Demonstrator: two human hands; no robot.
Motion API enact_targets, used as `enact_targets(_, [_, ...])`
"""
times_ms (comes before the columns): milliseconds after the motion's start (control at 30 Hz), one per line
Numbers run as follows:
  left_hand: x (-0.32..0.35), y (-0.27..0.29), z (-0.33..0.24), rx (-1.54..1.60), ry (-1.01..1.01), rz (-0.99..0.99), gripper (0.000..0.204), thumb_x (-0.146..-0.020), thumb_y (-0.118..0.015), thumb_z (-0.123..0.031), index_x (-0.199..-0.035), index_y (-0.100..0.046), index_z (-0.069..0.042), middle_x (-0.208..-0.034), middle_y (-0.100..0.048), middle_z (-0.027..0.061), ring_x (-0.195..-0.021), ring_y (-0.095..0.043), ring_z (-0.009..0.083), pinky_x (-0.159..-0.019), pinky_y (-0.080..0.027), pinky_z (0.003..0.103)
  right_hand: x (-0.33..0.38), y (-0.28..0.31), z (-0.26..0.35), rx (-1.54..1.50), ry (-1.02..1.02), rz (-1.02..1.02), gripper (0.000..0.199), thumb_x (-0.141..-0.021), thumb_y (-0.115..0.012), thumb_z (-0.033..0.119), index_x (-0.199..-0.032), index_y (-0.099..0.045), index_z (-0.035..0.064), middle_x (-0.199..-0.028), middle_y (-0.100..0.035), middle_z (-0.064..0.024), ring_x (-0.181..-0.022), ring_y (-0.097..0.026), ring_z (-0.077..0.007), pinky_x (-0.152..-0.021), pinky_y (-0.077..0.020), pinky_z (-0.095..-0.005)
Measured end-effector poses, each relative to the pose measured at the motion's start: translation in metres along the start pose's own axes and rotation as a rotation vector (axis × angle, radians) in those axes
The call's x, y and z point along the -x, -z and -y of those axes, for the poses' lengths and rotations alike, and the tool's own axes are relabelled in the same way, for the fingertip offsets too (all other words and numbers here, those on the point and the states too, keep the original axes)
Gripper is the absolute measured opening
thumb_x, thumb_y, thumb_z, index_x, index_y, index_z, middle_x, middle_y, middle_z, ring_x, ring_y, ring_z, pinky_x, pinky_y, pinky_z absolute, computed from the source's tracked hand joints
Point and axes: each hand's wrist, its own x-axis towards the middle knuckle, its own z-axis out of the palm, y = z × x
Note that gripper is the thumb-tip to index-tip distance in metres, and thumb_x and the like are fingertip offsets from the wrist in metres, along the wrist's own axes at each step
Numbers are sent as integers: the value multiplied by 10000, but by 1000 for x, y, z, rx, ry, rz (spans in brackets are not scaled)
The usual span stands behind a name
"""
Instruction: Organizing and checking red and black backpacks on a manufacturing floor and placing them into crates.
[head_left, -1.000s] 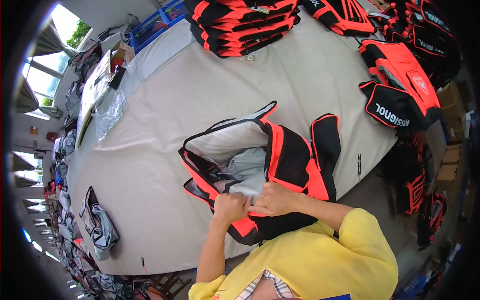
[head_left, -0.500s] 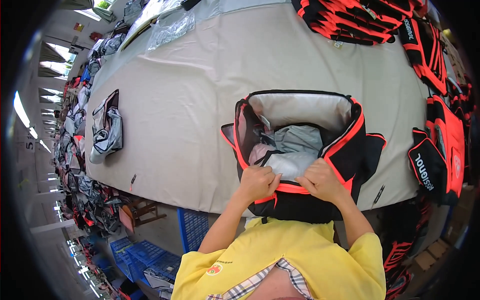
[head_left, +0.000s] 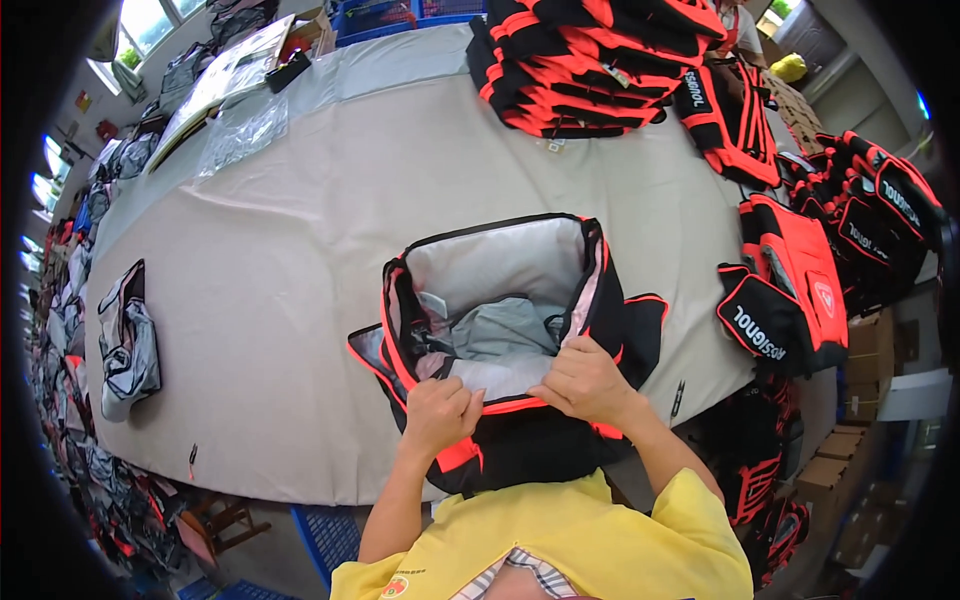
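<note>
A black bag with bright orange-red trim (head_left: 535, 445) stands on the table at its near edge, its top gaping open. Inside, the pale grey lining (head_left: 500, 255) shows, with crumpled grey fabric (head_left: 508, 328) at the bottom. My left hand (head_left: 440, 415) is closed on the near rim. Farther right along that rim, my right hand (head_left: 588, 382) also grips it, close to the right corner. Both sets of fingers are curled over the trimmed edge and its lining. A black side flap (head_left: 645, 335) sticks out to the right.
The beige-covered table (head_left: 260, 300) carries a folded grey lining piece (head_left: 130, 345) at left. Slim small tools lie near the front edge, one dark (head_left: 678, 398). Stacked black-and-orange bags (head_left: 590, 70) stand at the far right. Another bag (head_left: 795, 270) sits on the right edge.
The view has shifted, so the table and bag appear farther left and lower. My right hand has moved along the rim toward the bag's right corner; my left hand keeps its hold.
</note>
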Motion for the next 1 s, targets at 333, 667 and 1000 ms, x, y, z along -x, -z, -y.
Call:
enact_targets(333, [-106,3,9,-55,137,-114,187,-873,-769,-163,-773,-660,-49,-790,-599,88,-792,-620,297,-692,-484,420,18,-23,38,-30,29,-70,378,-796,-842,228,-629,-524,112,-650,-464,-38,-631,-518,-226,-737,-429,-360])
enact_targets(667, [-218,-77,62,421,252,85,195,-935,-653,-169,-1039,-757,-42,-1004,-744,175,-938,-710,367,-850,-546,410,28,-21,44,-4,-21,-77,345,-778,-856,225,-659,-555,108,-655,-488,-39,-644,-528,-222,-726,-426,-360])
enact_targets(1000, [-214,-64,48,510,454,202,205,-936,-652,-175,-1021,-740,-11,-973,-740,200,-909,-714,341,-842,-536,394,22,-23,40,-8,-4,-88,326,-780,-853,251,-668,-578,117,-657,-477,-31,-654,-535,-213,-722,-429,-351])
